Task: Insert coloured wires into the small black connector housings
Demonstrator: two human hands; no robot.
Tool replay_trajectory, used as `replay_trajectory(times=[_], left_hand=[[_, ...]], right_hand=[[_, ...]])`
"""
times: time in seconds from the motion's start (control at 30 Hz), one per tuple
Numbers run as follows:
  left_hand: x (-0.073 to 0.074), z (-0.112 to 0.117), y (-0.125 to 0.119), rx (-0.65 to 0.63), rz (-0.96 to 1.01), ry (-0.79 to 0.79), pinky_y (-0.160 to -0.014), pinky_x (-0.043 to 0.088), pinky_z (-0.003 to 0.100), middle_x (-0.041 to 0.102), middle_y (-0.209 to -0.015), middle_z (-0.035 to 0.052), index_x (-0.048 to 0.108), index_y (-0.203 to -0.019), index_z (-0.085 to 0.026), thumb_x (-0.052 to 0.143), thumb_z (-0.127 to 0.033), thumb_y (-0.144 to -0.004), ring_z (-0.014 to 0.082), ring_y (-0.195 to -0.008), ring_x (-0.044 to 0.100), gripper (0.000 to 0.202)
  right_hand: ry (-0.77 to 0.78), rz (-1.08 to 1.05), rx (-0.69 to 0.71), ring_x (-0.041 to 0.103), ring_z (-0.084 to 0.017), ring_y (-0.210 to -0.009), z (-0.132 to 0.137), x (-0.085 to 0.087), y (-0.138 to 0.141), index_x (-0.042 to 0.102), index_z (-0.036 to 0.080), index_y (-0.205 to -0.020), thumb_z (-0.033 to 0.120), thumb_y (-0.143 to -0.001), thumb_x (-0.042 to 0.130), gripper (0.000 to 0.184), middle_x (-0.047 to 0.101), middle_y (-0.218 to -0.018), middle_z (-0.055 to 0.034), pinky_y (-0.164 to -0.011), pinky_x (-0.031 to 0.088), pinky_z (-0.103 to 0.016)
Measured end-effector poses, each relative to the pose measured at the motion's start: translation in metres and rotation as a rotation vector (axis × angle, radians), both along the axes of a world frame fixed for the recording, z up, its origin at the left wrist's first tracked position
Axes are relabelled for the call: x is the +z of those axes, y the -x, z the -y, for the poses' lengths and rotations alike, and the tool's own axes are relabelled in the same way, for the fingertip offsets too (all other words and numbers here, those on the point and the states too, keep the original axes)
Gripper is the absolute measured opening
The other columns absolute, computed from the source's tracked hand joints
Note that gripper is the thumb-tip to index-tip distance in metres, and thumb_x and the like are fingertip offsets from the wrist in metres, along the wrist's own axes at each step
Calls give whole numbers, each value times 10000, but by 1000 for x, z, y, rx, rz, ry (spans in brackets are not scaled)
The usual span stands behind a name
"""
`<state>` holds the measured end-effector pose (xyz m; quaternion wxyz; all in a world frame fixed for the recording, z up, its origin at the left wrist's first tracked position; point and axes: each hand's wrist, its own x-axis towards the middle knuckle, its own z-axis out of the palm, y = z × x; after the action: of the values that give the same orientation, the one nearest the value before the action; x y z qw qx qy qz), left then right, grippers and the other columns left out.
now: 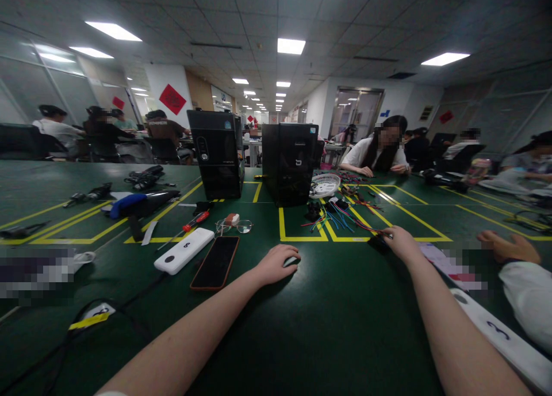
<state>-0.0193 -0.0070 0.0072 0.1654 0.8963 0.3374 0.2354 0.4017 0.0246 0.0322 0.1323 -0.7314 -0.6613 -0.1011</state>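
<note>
My left hand [278, 264] rests on the green table with its fingers curled round a small pale grey object [290, 261], mostly covered by the hand. Farther right, my right hand [402, 244] is closed at the edge of a dark, flat-looking item [378, 242], whose kind I cannot make out. Thin coloured wires [340, 215] spread over yellow tape lines and reach close to those fingers. Left of my left hand lie a phone [215, 262] with an orange-brown edge, a white power bank-like block [184, 251], eyeglasses [234, 226] and a red-handled screwdriver [190, 223].
Two black computer towers [218, 154] [290, 163] stand ahead, with a white basket [325, 185] beside the right one. Another person's hand [509, 248] is at the right, near a long white block [502, 335]. Across the table sits a person [375, 149]. Black cables [144, 177] lie left.
</note>
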Motion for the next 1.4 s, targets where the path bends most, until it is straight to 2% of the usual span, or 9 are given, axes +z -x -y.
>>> replay_trajectory(times=[0.1,0.43,0.7,0.83,0.97,1.1,1.17,1.27,1.4], left_hand=[[1,0,0,-3,-2,-1,-985,361,348,557,-1189,37,596,-1071,-241,551,-322,-821,205,-1125,481,267],[3,1,0,2,-10,17,-995,349,355,551,-1197,35,589,-1080,-240,544,-328,-826,204,-1140,471,272],[6,3,1,-1,-17,24,-995,353,361,550,-1201,37,589,-1086,-240,541,-329,-828,207,-1141,471,278],[6,3,1,-1,-10,27,-995,356,360,553,-1199,39,594,-1078,-238,543,-322,-826,207,-1139,472,271],[6,3,0,-1,-10,20,-994,356,357,556,-1196,42,597,-1071,-234,549,-315,-822,207,-1133,477,266],[6,3,-1,-2,-15,15,-997,351,361,558,-1191,41,593,-1081,-236,550,-314,-823,207,-1131,477,273],[6,3,0,-4,-11,14,-999,348,366,554,-1195,38,589,-1087,-239,545,-318,-826,208,-1135,474,276],[5,3,0,-4,-6,14,-998,347,365,553,-1194,37,589,-1086,-240,545,-317,-827,208,-1137,472,274],[4,2,0,1,-2,15,-994,353,361,555,-1189,39,592,-1076,-237,549,-321,-824,207,-1134,474,269]], right_hand=[[1,-1,9,587,-203,-858,0,1,1,683,154,-934,195,-760,464,282,632,-956,-91,-740,432,-269],[71,-125,-44,599,-200,-866,5,11,3,697,182,-912,148,-720,474,296,675,-917,-74,-729,434,-248],[100,-180,46,596,-213,-861,1,9,20,700,173,-870,163,-744,465,267,676,-915,-83,-704,432,-257],[122,-173,132,590,-197,-896,-2,5,30,684,166,-945,163,-776,426,308,659,-980,-86,-743,432,-248],[36,-128,45,574,-219,-964,-1,4,24,644,114,-1046,143,-798,380,363,624,-1079,-136,-807,424,-286],[78,-144,-6,572,-242,-1000,1,10,16,601,109,-1126,281,-845,400,386,610,-1131,-142,-810,435,-306],[112,-146,19,577,-230,-1003,3,15,17,631,133,-1081,297,-854,389,370,625,-1115,-122,-803,438,-285],[125,-143,56,600,-216,-945,6,21,22,676,177,-978,223,-816,423,304,661,-1041,-91,-755,436,-263],[75,-144,43,612,-200,-774,11,22,29,647,181,-978,213,-767,469,278,680,-907,-82,-634,413,-257]])
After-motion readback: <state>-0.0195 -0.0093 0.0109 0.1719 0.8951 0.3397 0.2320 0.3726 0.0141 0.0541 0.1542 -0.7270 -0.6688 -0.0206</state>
